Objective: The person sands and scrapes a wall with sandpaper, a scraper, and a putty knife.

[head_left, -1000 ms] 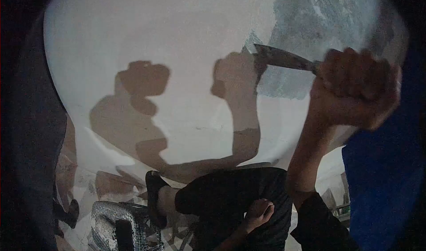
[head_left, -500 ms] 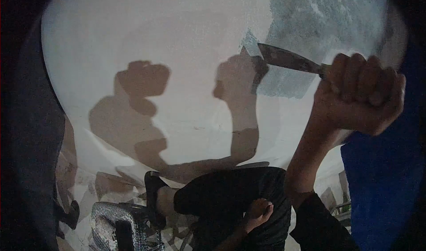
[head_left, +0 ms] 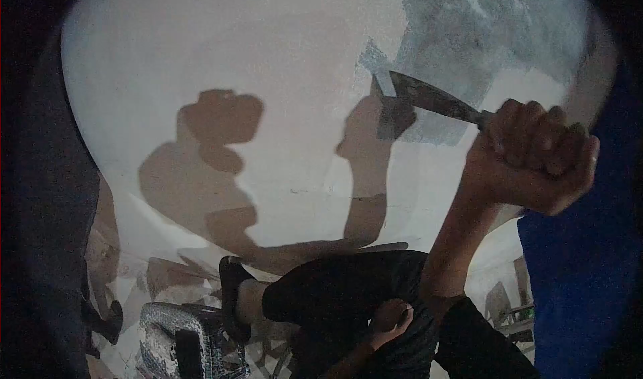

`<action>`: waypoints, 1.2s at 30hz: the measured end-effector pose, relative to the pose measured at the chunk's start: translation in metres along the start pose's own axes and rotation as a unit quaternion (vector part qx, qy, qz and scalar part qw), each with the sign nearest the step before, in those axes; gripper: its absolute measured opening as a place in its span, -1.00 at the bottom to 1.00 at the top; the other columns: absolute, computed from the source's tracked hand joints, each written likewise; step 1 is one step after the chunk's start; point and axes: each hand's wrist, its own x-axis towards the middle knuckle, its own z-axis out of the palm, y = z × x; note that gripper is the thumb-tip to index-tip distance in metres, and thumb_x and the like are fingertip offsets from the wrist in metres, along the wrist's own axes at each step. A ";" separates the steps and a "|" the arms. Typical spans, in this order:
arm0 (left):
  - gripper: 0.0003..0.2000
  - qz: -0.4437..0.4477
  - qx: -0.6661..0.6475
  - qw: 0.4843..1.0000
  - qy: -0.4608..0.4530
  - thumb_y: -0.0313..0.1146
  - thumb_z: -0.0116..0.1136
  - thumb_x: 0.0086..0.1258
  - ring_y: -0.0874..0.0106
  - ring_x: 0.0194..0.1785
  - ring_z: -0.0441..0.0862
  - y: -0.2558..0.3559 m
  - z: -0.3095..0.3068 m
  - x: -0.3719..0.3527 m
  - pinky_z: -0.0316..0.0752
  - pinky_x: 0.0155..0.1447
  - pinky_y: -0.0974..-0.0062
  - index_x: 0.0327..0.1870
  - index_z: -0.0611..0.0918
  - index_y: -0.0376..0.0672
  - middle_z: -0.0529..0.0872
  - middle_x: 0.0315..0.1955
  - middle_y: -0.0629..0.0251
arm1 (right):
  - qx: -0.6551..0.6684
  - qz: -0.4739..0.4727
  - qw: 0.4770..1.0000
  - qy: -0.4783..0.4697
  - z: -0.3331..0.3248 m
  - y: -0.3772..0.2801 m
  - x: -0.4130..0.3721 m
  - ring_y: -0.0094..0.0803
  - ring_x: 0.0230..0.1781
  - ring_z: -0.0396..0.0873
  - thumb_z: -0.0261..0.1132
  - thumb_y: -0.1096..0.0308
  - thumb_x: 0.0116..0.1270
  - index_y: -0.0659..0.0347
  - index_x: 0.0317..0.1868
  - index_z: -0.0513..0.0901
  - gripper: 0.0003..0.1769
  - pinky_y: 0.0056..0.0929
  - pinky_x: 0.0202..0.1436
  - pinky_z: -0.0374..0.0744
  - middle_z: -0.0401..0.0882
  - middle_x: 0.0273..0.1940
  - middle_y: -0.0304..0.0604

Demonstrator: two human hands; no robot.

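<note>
My right hand (head_left: 539, 144) is closed around the handle of a putty knife (head_left: 439, 99), raised in front of a wall (head_left: 295, 51). The blade points left and slightly up, its tip at the border between the white coating and a bare grey patch (head_left: 489, 31). Whether the edge touches the surface is hard to tell. Down on my dark-trousered thigh (head_left: 335, 278), my left hand (head_left: 392, 320) rests in a loose fist, with nothing visible in it. The shadow (head_left: 368, 124) of my right hand and the tool falls on the wall just beside the blade.
A paint-spattered container or stool (head_left: 171, 335) with a dark opening stands at lower left, near my shoe (head_left: 234, 292). Blue fabric (head_left: 576, 265) hangs along the right side. At far left, a dark shoe (head_left: 107, 322) shows near a dark upright edge.
My right hand and the putty knife have dropped a little and shifted slightly left. Their shadow has moved with them. My left hand stays on the thigh.
</note>
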 end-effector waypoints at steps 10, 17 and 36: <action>-0.88 -0.005 -0.059 0.998 -0.007 -0.45 0.19 0.16 0.28 -0.42 0.54 -0.007 0.006 -0.005 0.42 -0.35 0.35 -0.33 0.51 -0.13 0.56 -0.50 0.24 | -0.057 0.007 0.998 0.020 0.002 -0.007 -0.003 -0.64 -0.87 -0.05 -0.11 0.13 0.34 -0.06 -0.72 0.19 -0.58 -0.59 -0.81 0.06 0.07 -0.81 -0.39; -0.92 -0.013 -0.016 1.000 -0.005 -0.40 0.15 0.21 0.27 -0.42 0.54 -0.004 0.004 -0.004 0.42 -0.36 0.34 -0.35 0.51 -0.13 0.55 -0.53 0.27 | -0.096 0.004 0.994 -0.052 0.002 -0.013 -0.002 -0.63 -0.86 -0.05 -0.18 0.16 0.36 -0.02 -0.68 0.24 -0.60 -0.62 -0.80 0.05 0.04 -0.79 -0.40; -0.90 0.010 -0.032 0.999 0.026 -0.42 0.17 0.20 0.27 -0.45 0.53 -0.004 0.002 -0.002 0.42 -0.39 0.37 -0.32 0.51 -0.16 0.56 -0.54 0.23 | -0.065 0.041 0.996 -0.044 0.018 -0.006 0.009 -0.66 -0.85 -0.05 -0.11 0.18 0.31 -0.07 -0.76 0.15 -0.57 -0.63 -0.74 0.08 0.04 -0.80 -0.40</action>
